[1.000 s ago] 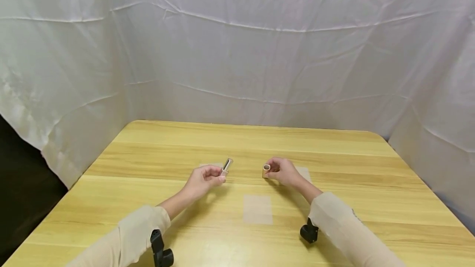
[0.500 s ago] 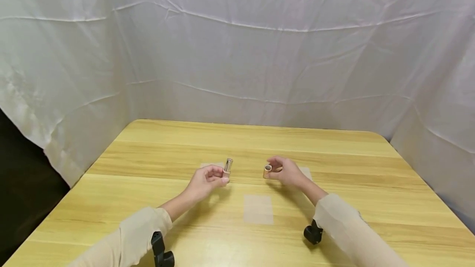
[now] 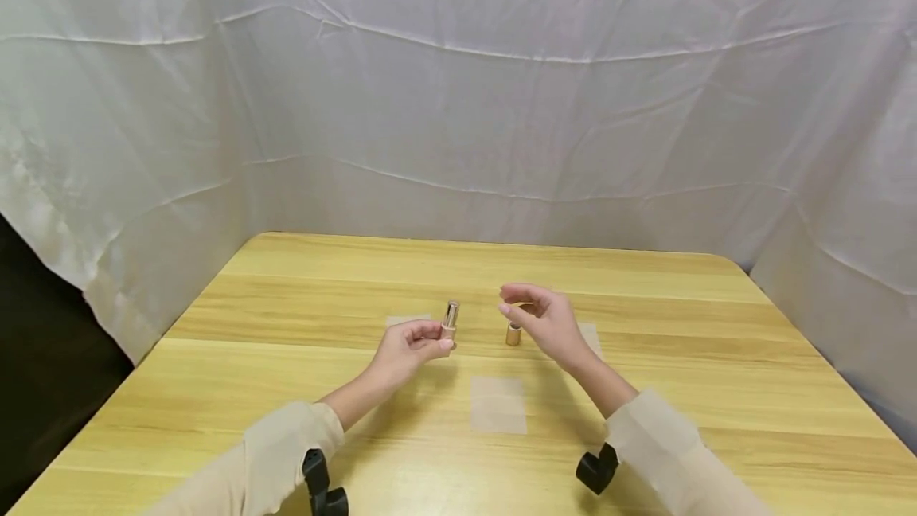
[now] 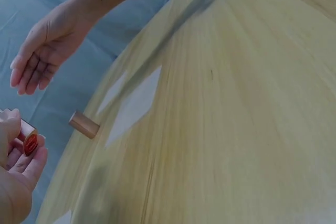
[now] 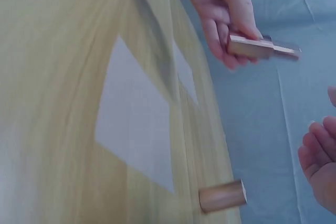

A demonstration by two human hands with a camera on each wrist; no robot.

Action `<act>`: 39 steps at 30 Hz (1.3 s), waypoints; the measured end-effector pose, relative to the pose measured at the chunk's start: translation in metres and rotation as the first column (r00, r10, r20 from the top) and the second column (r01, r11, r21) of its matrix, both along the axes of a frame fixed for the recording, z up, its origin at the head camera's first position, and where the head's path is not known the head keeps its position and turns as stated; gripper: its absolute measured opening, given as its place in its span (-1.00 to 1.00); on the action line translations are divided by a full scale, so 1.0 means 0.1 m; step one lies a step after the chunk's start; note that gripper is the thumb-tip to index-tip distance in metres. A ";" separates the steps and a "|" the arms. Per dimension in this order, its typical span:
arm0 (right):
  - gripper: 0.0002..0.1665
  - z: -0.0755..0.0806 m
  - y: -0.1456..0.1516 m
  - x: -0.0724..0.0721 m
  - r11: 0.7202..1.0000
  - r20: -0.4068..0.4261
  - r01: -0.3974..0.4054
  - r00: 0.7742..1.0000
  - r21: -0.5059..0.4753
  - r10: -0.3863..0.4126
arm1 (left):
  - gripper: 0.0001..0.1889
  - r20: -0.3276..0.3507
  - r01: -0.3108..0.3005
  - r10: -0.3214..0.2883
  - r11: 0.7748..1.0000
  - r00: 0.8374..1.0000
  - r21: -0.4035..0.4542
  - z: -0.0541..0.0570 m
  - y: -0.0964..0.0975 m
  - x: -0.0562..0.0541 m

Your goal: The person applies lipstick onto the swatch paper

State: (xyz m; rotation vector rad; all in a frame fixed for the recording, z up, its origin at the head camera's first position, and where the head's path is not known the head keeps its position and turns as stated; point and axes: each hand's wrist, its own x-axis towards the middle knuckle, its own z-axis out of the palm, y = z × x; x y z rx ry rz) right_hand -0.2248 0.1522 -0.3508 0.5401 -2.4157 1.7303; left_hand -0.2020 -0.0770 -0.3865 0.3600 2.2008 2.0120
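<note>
My left hand (image 3: 401, 354) pinches a lipstick (image 3: 449, 325) by its pinkish-gold base between thumb and fingers. The lipstick is held off the table, its shiny inner tube pointing up and a red round patch showing on its lower end (image 4: 31, 143) in the left wrist view. A gold lipstick cap (image 3: 513, 336) stands upright on the table, its mouth partly hidden by my right hand (image 3: 550, 326). That hand hovers just above and beside the cap, fingers loosely bent, with nothing in them. In the right wrist view the cap (image 5: 223, 196) is apart from the fingers.
On the wooden table (image 3: 645, 404) lie pale squares: one in front (image 3: 497, 404), one partly behind my left hand (image 3: 408, 318), one beside my right wrist (image 3: 591, 334). A white curtain (image 3: 501, 118) hangs around the back and sides. Black wrist cameras hang below both sleeves.
My right hand has let go of the cap and risen off it, leaving it standing on the table. The left hand has moved slightly right and turned the lipstick more upright.
</note>
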 end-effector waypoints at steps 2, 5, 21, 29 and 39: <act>-0.64 -0.01 -0.04 0.02 0.999 0.005 -0.015 1.000 -0.028 0.015 | -0.68 -0.005 0.006 -0.006 1.000 1.000 -0.001 0.01 0.02 0.00; -0.63 -0.04 -0.09 0.06 0.997 0.035 -0.032 0.999 -0.064 0.035 | -0.67 -0.015 0.016 -0.016 1.000 1.000 0.008 0.02 0.05 0.00; -0.61 -0.08 -0.31 0.15 0.981 0.121 -0.097 0.985 -0.171 0.119 | -0.67 -0.009 0.087 -0.087 0.994 0.996 0.066 0.05 0.20 0.01; -0.64 -0.08 -0.33 0.17 0.975 0.129 -0.144 0.977 -0.172 0.167 | -0.68 -0.015 0.119 -0.118 0.990 0.993 0.073 0.05 0.20 0.00; -0.72 -0.09 -0.37 0.18 0.966 0.155 -0.081 0.980 -0.244 0.121 | -0.73 -0.011 0.003 -0.002 0.999 1.000 0.034 0.05 0.24 0.02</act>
